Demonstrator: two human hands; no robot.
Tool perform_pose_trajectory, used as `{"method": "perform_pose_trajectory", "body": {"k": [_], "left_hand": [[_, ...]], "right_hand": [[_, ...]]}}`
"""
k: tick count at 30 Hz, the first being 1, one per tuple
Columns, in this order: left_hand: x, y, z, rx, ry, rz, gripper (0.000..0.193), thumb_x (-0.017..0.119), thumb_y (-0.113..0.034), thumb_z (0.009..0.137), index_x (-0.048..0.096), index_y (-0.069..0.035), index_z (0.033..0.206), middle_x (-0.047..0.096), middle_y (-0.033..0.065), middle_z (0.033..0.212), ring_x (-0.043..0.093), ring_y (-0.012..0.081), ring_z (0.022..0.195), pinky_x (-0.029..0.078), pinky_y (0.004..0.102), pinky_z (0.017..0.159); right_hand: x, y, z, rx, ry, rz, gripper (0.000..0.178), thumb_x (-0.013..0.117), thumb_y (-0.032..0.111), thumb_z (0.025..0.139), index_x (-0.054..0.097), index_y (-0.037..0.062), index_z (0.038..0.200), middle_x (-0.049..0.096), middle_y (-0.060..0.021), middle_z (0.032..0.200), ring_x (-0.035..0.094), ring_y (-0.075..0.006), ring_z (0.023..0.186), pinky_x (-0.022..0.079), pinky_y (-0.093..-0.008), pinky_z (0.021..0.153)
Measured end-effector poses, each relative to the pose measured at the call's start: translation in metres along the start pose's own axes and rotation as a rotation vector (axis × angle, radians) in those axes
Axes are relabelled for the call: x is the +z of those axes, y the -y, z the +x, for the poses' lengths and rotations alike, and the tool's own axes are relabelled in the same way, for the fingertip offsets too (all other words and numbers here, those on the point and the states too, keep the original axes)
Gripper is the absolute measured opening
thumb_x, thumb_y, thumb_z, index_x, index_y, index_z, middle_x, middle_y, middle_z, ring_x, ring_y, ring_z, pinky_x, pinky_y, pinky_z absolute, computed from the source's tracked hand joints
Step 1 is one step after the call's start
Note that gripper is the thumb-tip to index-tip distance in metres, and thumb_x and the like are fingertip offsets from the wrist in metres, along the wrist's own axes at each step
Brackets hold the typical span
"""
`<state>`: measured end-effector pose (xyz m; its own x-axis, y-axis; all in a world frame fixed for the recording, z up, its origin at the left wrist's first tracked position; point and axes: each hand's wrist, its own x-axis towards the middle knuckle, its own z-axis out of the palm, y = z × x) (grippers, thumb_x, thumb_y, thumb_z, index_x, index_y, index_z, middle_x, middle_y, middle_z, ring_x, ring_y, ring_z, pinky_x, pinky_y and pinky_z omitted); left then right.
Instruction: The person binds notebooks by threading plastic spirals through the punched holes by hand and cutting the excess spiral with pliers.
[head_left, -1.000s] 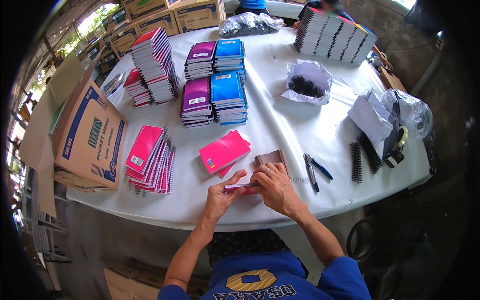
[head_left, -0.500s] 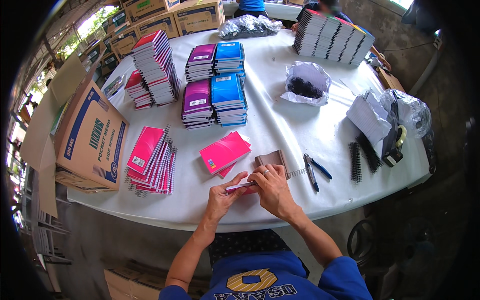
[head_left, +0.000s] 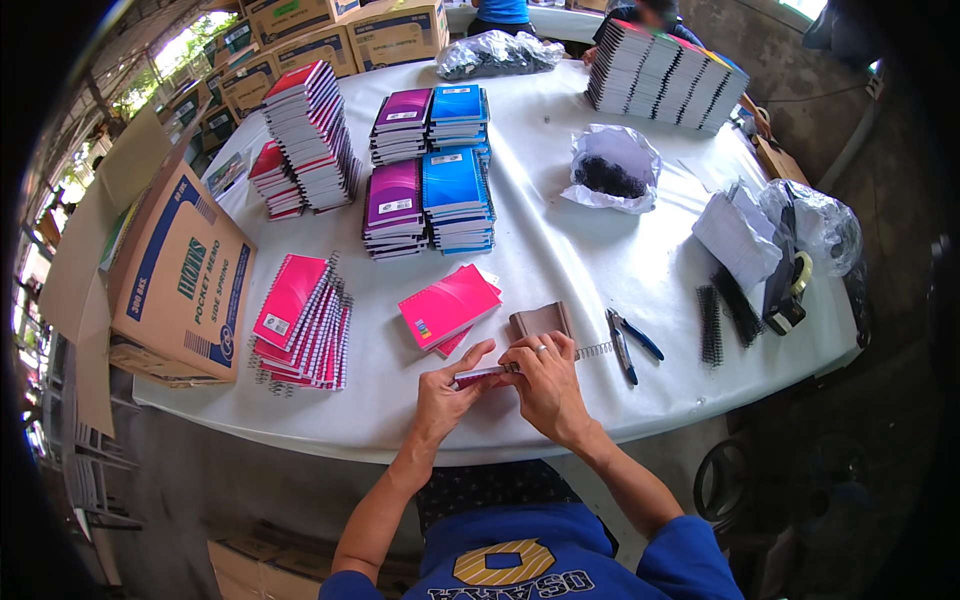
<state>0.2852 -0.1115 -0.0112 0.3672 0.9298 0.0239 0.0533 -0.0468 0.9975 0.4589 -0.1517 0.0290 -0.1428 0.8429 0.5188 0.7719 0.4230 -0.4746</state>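
Between my hands, near the table's front edge, is a small pink notebook (head_left: 478,378) turned on edge. My left hand (head_left: 440,398) is closed round its left end, thumb on top. My right hand (head_left: 545,385) pinches a wire spiral coil (head_left: 595,350) at the notebook's right end; the coil's free end sticks out to the right. A brown grooved block (head_left: 540,320) lies just beyond my right hand. Blue-handled pliers (head_left: 630,345) rest to the right of the coil. Two or so pink notebooks (head_left: 450,308) lie beyond my left hand.
At left, a pile of coil-bound pink notebooks (head_left: 295,320) lies beside an open carton (head_left: 180,280). Stacks of purple notebooks (head_left: 395,200) and blue notebooks (head_left: 455,185) stand farther back. On the right are black coils (head_left: 711,325), a tape dispenser (head_left: 785,310) and a paper-lined bundle of coils (head_left: 612,175).
My right hand has shifted slightly at the notebook's right end, its fingers a little lower. The notebook stays in my left hand, almost unmoved.
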Motion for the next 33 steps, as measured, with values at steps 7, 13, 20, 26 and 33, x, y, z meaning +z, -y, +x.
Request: {"method": "perform_pose_trajectory", "body": {"k": [7,13,20,26,33], "left_hand": [[0.003,0.005,0.004,0.151,-0.071,-0.005,0.047,0.076,-0.007,0.085,0.063,-0.007,0.130,0.070,0.0024,0.116,0.061,0.0046,0.099,0.051,0.0207,0.085],[-0.001,0.003,0.005,0.044,0.036,-0.040,0.048,0.076,-0.006,0.084,0.062,-0.005,0.130,0.066,0.0058,0.125,0.060,0.0070,0.107,0.049,0.0229,0.093],[-0.027,0.001,0.007,-0.028,0.268,-0.202,0.049,0.077,-0.009,0.082,0.062,-0.001,0.128,0.064,0.0078,0.129,0.057,0.0082,0.114,0.045,0.0244,0.100],[-0.036,0.002,0.014,-0.070,0.440,-0.206,0.058,0.078,-0.013,0.080,0.057,-0.002,0.133,0.062,0.0091,0.132,0.054,0.0112,0.120,0.042,0.0267,0.104],[-0.005,0.011,0.002,0.086,0.007,-0.154,0.080,0.079,-0.009,0.079,0.040,-0.011,0.148,0.053,0.0135,0.141,0.050,0.0154,0.126,0.044,0.0303,0.105]], "right_hand": [[-0.006,0.000,0.001,-0.053,0.039,-0.043,0.015,0.066,0.007,0.082,0.060,0.0075,0.096,0.059,-0.0068,0.095,0.057,-0.0258,0.100,0.033,-0.0485,0.098],[-0.021,-0.007,0.003,-0.079,0.075,-0.032,0.017,0.068,0.006,0.081,0.063,0.0084,0.097,0.061,-0.0066,0.101,0.058,-0.0261,0.097,0.037,-0.0453,0.098],[-0.037,-0.048,0.023,-0.004,0.418,0.142,0.031,0.070,0.007,0.081,0.062,0.0072,0.111,0.059,-0.0118,0.117,0.054,-0.0308,0.116,0.035,-0.0472,0.106],[-0.053,-0.096,0.049,-0.058,0.650,-0.150,0.048,0.079,0.025,0.076,0.063,0.0144,0.119,0.051,-0.0131,0.137,0.044,-0.0328,0.132,0.034,-0.0477,0.110],[-0.063,-0.072,0.068,0.204,1.037,0.535,0.059,0.062,0.057,0.087,0.067,0.0120,0.126,0.069,-0.0149,0.117,0.064,-0.0269,0.107,0.049,-0.0372,0.092]]}}
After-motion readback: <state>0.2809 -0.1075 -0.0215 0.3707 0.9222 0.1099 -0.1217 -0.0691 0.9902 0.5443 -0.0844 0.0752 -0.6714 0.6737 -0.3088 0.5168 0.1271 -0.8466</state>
